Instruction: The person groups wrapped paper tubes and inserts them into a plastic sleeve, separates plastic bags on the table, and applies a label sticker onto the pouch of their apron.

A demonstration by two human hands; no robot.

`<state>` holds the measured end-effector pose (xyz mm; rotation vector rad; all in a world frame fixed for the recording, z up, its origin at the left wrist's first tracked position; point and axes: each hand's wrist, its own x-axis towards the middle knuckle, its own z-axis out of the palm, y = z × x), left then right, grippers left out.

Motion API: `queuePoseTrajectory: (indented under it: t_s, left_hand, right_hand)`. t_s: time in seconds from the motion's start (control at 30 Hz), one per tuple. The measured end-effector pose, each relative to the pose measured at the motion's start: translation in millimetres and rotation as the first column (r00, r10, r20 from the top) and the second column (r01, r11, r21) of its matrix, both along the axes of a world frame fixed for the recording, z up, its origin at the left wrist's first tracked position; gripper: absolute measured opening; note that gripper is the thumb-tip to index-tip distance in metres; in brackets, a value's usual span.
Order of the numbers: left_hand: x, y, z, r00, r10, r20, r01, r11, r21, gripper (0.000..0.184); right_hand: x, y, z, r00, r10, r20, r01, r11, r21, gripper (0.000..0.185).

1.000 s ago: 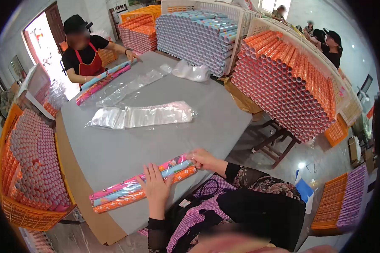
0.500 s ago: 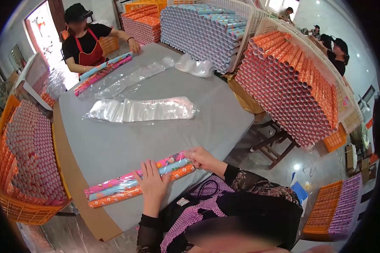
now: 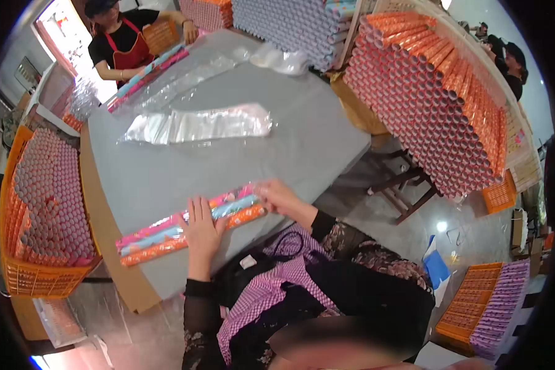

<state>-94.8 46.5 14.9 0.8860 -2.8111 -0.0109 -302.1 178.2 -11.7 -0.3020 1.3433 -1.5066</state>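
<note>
Three patterned paper rolls lie side by side near the table's front edge, one pink (image 3: pixel 143 232), one light blue (image 3: pixel 151 243) and one orange (image 3: pixel 151 253). Shiny clear plastic covers them like a bag. My left hand (image 3: pixel 201 232) rests flat across their middle, fingers stretched out and thumb apart. At the rolls' right end, my right hand (image 3: pixel 279 197) has its fingers closed on the plastic bag's end; slight blur hides the exact grip. Farther up the table lies a stack of flat clear plastic bags (image 3: pixel 222 125).
Across the grey table (image 3: pixel 290 117), a person in a red apron (image 3: pixel 131 50) handles more rolls (image 3: pixel 148 73). An orange crate (image 3: pixel 43 277) packed with rolls stands at left. A tall stack of orange rolls (image 3: pixel 425 111) rises at right, near a dark stool (image 3: pixel 407 191).
The view has tilted and shifted, so the table and stacks sit higher in the picture. Both hands keep their places on the bagged rolls; the right hand is a little blurred.
</note>
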Motion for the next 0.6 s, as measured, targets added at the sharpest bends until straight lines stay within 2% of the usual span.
queuePoseTrajectory:
  t_s: [0.03, 0.1, 0.13, 0.17, 0.2, 0.23, 0.27, 0.33, 0.43, 0.5, 0.57, 0.6]
  left_hand:
    - [-1, -2, 0, 1.0, 0.008, 0.003, -0.008, 1.0, 0.017, 0.07]
    - [-1, -4, -3, 0.999, -0.011, -0.039, 0.01, 1.0, -0.02, 0.068]
    - [-1, -4, -2, 1.0, -0.012, -0.029, 0.01, 0.999, -0.047, 0.067]
    - [0, -4, -2, 1.0, -0.009, -0.012, 0.008, 0.998, -0.064, 0.067]
    - [-1, -7, -5, 1.0, -0.02, -0.01, 0.019, 0.995, -0.103, 0.066]
    - [0, -8, -8, 0.999, -0.032, -0.005, 0.031, 0.991, -0.133, 0.066]
    - [2, -7, -9, 0.999, -0.035, -0.009, 0.033, 0.99, -0.136, 0.066]
    - [-2, -6, -5, 0.999, -0.036, -0.039, 0.031, 0.99, -0.135, 0.067]
    - [-2, -7, -4, 0.999, -0.018, -0.038, 0.013, 0.992, -0.126, 0.07]
    - [0, -8, -3, 0.999, -0.02, -0.042, 0.014, 0.991, -0.13, 0.072]
    - [0, -5, -2, 0.998, -0.022, -0.067, 0.013, 0.992, -0.129, 0.075]
    - [0, -5, -1, 0.998, -0.021, -0.058, 0.014, 0.993, -0.12, 0.075]
  right_hand:
    - [-3, 0, -6, 1.0, 0.016, -0.004, -0.016, 1.0, -0.011, 0.018]
    - [-6, 5, 9, 0.983, 0.018, -0.18, -0.012, 0.999, 0.034, 0.017]
    - [-6, 3, 9, 0.993, -0.034, -0.114, 0.043, 0.996, 0.076, 0.018]
    - [-12, -1, -4, 0.918, 0.05, -0.393, 0.035, 0.978, 0.206, 0.02]
    - [-13, 3, 5, 0.982, -0.048, -0.181, 0.068, 0.992, 0.102, 0.024]
    - [-18, 4, 6, 0.982, -0.044, -0.184, 0.068, 0.99, 0.125, 0.029]
    - [-16, 5, 24, 0.958, -0.043, -0.283, 0.097, 0.979, 0.178, 0.031]
    - [-26, 8, 6, 0.973, -0.077, -0.217, 0.082, 0.997, 0.011, 0.033]
    - [-24, 6, 9, 0.983, -0.059, -0.172, 0.07, 0.996, 0.061, 0.032]
    - [-28, 8, 10, 0.986, -0.013, -0.166, 0.012, 1.0, -0.011, 0.032]
    - [-32, 13, 18, 0.983, 0.039, -0.178, -0.035, 0.999, 0.024, 0.032]
    - [-33, 14, 19, 0.97, 0.03, -0.24, -0.025, 0.999, 0.024, 0.033]
